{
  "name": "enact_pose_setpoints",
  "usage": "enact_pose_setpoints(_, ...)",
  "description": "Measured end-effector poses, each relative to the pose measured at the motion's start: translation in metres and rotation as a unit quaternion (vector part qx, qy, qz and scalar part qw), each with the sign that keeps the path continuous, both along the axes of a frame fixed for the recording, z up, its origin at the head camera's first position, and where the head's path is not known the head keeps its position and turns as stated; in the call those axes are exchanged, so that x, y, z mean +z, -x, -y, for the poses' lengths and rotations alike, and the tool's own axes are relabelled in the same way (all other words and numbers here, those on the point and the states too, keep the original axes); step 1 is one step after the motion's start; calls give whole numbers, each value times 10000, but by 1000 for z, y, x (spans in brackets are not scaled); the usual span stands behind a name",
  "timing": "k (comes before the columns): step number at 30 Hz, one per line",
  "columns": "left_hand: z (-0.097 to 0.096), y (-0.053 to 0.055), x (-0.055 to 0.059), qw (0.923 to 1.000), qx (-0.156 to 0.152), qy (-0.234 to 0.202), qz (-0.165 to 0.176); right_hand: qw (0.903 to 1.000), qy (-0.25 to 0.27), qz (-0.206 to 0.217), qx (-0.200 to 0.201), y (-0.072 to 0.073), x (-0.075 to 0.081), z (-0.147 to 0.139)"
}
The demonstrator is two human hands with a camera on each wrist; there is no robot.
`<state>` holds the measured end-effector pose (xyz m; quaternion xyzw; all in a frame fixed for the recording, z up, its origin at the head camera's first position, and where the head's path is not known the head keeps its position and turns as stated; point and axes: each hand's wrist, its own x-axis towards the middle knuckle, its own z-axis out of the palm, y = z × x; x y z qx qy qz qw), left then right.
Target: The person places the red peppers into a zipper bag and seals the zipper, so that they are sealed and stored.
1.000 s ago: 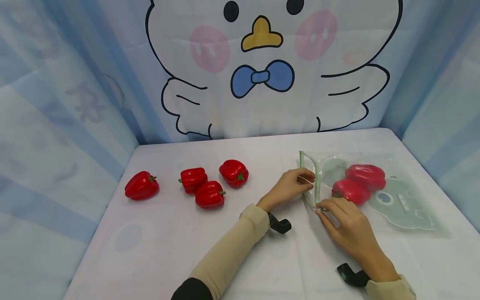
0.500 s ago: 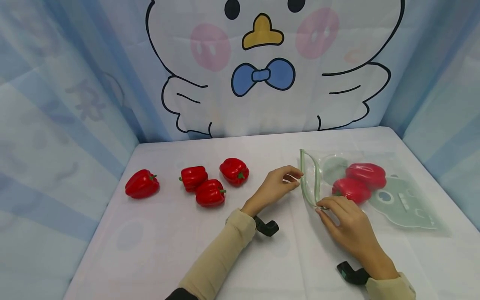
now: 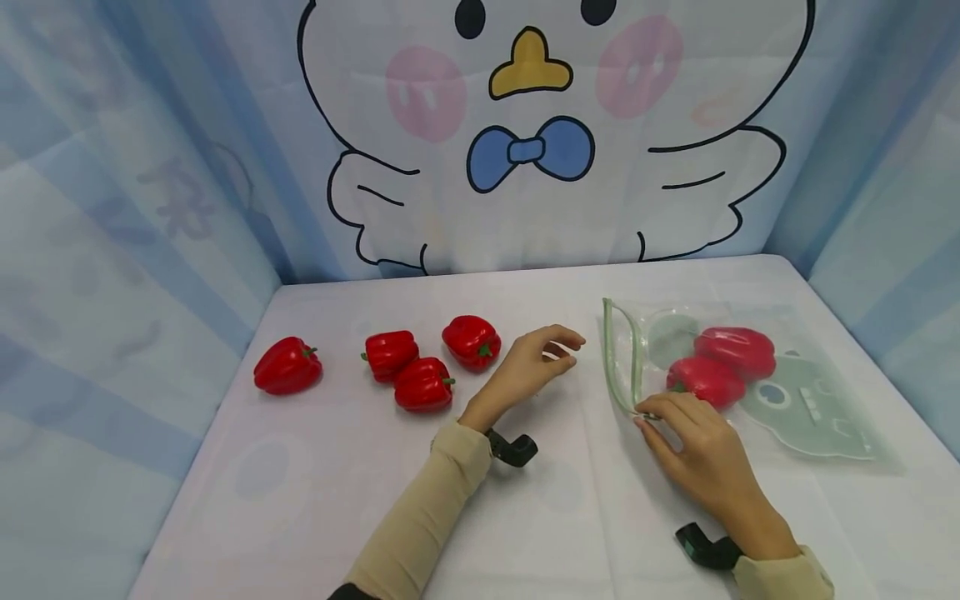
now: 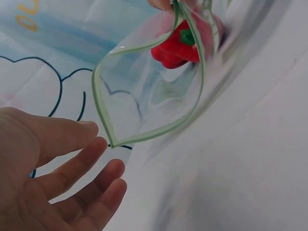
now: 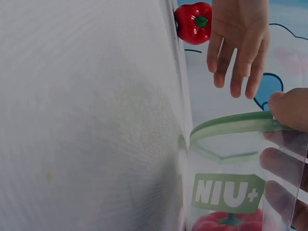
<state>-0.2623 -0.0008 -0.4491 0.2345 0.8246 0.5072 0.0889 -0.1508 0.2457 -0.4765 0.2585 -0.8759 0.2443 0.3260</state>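
A clear zip bag (image 3: 813, 417) with green print lies at the right of the table, its green-edged mouth gaping to the left. Two red bell peppers (image 3: 733, 353) show inside it. My right hand (image 3: 701, 458) pinches the near corner of the mouth between thumb and fingers; the right wrist view shows that thumb (image 5: 291, 108) on the green rim. Left of the mouth, apart from it, my left hand (image 3: 525, 367) hovers with loosely bent fingers and holds nothing. It is nearest to a red bell pepper (image 3: 471, 342) with a green stem.
Two touching red bell peppers (image 3: 423, 385) lie left of centre, and another bell pepper (image 3: 288, 367) lies farther left. The white-covered table (image 3: 315, 500) meets a printed curtain (image 3: 525, 225) at the back. Curtains also hang on both sides.
My left hand has let go of the bag's mouth and moved left, towards the loose peppers. The right hand keeps its pinch on the bag's corner.
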Motion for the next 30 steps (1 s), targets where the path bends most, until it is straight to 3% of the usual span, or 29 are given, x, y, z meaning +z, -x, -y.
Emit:
enact_pose_setpoints(8, 22, 6, 16, 9996, -238, 10, 117, 9999, -49, 134, -33, 0, 1, -2)
enact_pose_setpoints(12, 42, 7, 28, 9997, -219, -83, -17, 9996, -49, 287, 25, -2, -1, -4)
enact_pose_setpoints(18, 70, 11, 44, 9989, 339, -234, -235, 9992, -59, 399, 27, -2, 0, -6)
enact_pose_setpoints(22, 84, 13, 48, 9972, 652, -337, -176, 9995, 3, 300, 27, 0, -1, -6)
enact_pose_setpoints(27, 96, 15, 49, 9928, 1165, -279, -77, 9998, 15, 166, 46, 1, -1, -5)
enact_pose_setpoints(30, 99, 16, 43, 9887, 1486, -202, -49, 9997, -18, 248, 47, -1, -3, -5)
